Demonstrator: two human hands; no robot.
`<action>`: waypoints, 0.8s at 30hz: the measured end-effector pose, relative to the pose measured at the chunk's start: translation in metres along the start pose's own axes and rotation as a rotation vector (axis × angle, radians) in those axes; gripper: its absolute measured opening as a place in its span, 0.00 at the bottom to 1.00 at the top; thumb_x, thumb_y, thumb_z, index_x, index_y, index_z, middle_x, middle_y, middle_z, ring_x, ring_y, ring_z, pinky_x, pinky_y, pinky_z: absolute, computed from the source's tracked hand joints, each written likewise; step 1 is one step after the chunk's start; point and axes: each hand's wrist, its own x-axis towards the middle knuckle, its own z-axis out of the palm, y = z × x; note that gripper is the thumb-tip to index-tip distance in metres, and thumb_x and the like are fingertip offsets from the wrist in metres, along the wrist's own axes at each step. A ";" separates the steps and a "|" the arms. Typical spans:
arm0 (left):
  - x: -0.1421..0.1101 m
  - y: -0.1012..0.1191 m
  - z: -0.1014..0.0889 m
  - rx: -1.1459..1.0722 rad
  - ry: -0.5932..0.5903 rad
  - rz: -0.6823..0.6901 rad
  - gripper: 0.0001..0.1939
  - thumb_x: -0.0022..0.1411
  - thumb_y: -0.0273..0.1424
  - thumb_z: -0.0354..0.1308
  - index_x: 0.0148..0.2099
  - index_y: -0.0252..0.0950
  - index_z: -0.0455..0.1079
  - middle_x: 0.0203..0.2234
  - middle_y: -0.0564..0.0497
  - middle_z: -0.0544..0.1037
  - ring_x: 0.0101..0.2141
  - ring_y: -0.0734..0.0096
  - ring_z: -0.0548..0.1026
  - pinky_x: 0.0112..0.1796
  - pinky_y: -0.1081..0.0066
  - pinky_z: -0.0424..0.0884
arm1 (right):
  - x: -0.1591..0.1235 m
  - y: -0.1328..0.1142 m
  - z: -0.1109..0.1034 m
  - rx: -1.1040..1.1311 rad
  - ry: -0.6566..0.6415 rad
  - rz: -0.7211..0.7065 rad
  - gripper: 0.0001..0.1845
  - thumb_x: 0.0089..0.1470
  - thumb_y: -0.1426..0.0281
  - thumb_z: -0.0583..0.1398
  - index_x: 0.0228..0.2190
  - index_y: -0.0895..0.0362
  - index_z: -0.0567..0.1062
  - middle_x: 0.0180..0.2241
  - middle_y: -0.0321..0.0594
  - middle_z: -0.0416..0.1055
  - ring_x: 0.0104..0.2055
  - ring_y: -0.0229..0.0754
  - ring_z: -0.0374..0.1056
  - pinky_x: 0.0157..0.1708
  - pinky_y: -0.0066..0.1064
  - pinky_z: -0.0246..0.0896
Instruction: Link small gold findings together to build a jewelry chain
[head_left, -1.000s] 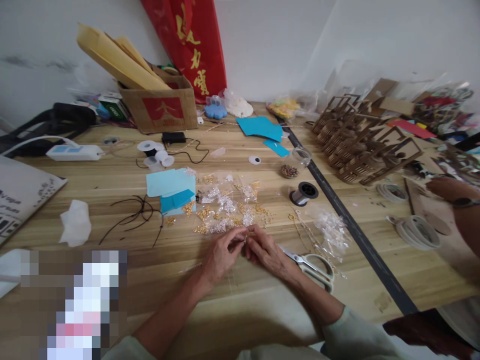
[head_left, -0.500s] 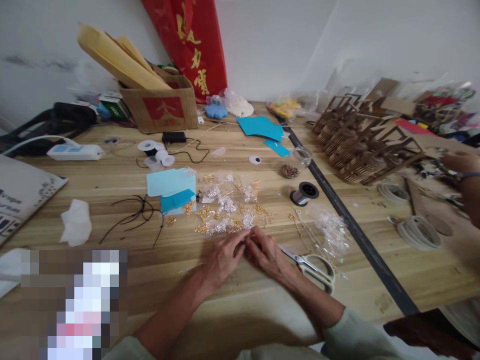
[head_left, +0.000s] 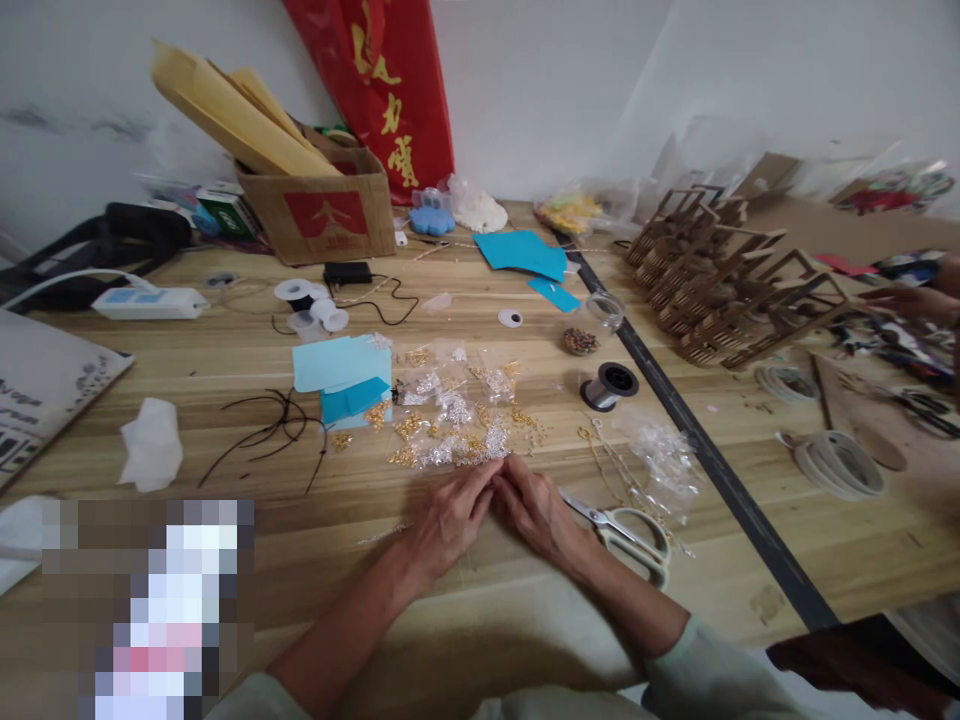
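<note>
My left hand [head_left: 448,518] and my right hand [head_left: 541,508] meet at the fingertips, both closed in a pinch. Whatever lies between the fingers is too small and hidden to name. Just beyond them spread small silver beads [head_left: 454,408] and gold beads [head_left: 409,428], partly on clear plastic bags. Scissors [head_left: 626,535] with pale handles lie right beside my right wrist. Gold and silver chains [head_left: 611,470] rest near a crumpled heap of clear bags [head_left: 664,465]. A thin silvery strand [head_left: 382,535] lies left of my left wrist.
A wire spool [head_left: 609,387] and a jar of beads [head_left: 581,341] stand ahead on the right. Light blue cards [head_left: 341,365] and black cords [head_left: 274,430] lie left. Wooden frames [head_left: 727,280] stack at the right, where another person's hand [head_left: 919,300] reaches in. Behind sits a cardboard box [head_left: 319,215].
My hands stay almost in the same place, fingertips together. At the right edge, the other person's hand and forearm have shifted, uncovering more of the tools there.
</note>
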 end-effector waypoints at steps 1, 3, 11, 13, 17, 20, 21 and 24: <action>0.000 0.000 0.000 -0.002 -0.007 -0.008 0.19 0.65 0.24 0.49 0.57 0.38 0.63 0.47 0.46 0.77 0.44 0.66 0.78 0.46 0.67 0.75 | 0.000 0.000 0.000 -0.007 0.007 -0.004 0.07 0.61 0.69 0.48 0.31 0.54 0.60 0.21 0.34 0.63 0.21 0.37 0.57 0.23 0.27 0.46; 0.000 0.001 0.000 -0.004 -0.016 -0.020 0.19 0.65 0.24 0.49 0.57 0.38 0.63 0.47 0.46 0.78 0.44 0.66 0.78 0.45 0.67 0.75 | 0.000 0.001 0.001 -0.021 0.018 -0.013 0.06 0.61 0.70 0.48 0.31 0.54 0.61 0.20 0.34 0.63 0.20 0.37 0.57 0.22 0.27 0.45; -0.001 -0.001 0.002 -0.058 0.007 -0.040 0.21 0.63 0.22 0.50 0.58 0.39 0.62 0.48 0.47 0.77 0.45 0.67 0.77 0.47 0.67 0.74 | 0.000 0.002 0.001 0.021 0.030 0.004 0.07 0.61 0.68 0.48 0.32 0.55 0.62 0.23 0.35 0.64 0.21 0.37 0.59 0.23 0.27 0.46; 0.000 -0.001 0.002 -0.076 0.008 -0.071 0.23 0.61 0.21 0.52 0.58 0.39 0.62 0.47 0.48 0.77 0.43 0.67 0.78 0.46 0.67 0.75 | 0.000 0.001 0.000 0.122 0.039 0.012 0.07 0.62 0.67 0.49 0.33 0.55 0.63 0.22 0.34 0.64 0.22 0.36 0.59 0.23 0.26 0.49; 0.003 0.000 -0.001 -0.118 0.022 -0.156 0.22 0.59 0.20 0.54 0.55 0.39 0.65 0.43 0.48 0.80 0.39 0.67 0.79 0.45 0.67 0.75 | 0.002 -0.001 -0.002 0.356 0.037 0.081 0.10 0.62 0.63 0.50 0.32 0.56 0.63 0.19 0.31 0.63 0.18 0.34 0.58 0.21 0.25 0.52; 0.005 0.002 -0.003 -0.179 0.014 -0.219 0.21 0.58 0.20 0.55 0.54 0.39 0.66 0.36 0.50 0.81 0.36 0.69 0.79 0.43 0.68 0.75 | 0.003 -0.002 -0.001 0.483 0.033 0.137 0.13 0.63 0.59 0.49 0.32 0.56 0.61 0.17 0.29 0.63 0.15 0.32 0.56 0.17 0.23 0.51; 0.006 0.004 -0.003 -0.199 0.012 -0.244 0.21 0.58 0.20 0.55 0.53 0.39 0.67 0.35 0.51 0.81 0.36 0.69 0.79 0.42 0.69 0.75 | 0.003 -0.002 -0.001 0.509 0.037 0.145 0.13 0.63 0.59 0.49 0.32 0.55 0.61 0.17 0.29 0.63 0.15 0.32 0.55 0.15 0.22 0.49; 0.008 0.006 -0.005 -0.247 0.019 -0.325 0.18 0.57 0.20 0.54 0.50 0.38 0.69 0.33 0.51 0.80 0.34 0.71 0.78 0.38 0.71 0.75 | 0.003 -0.003 -0.001 0.555 0.043 0.137 0.14 0.63 0.57 0.49 0.33 0.55 0.61 0.16 0.28 0.62 0.14 0.31 0.54 0.14 0.21 0.47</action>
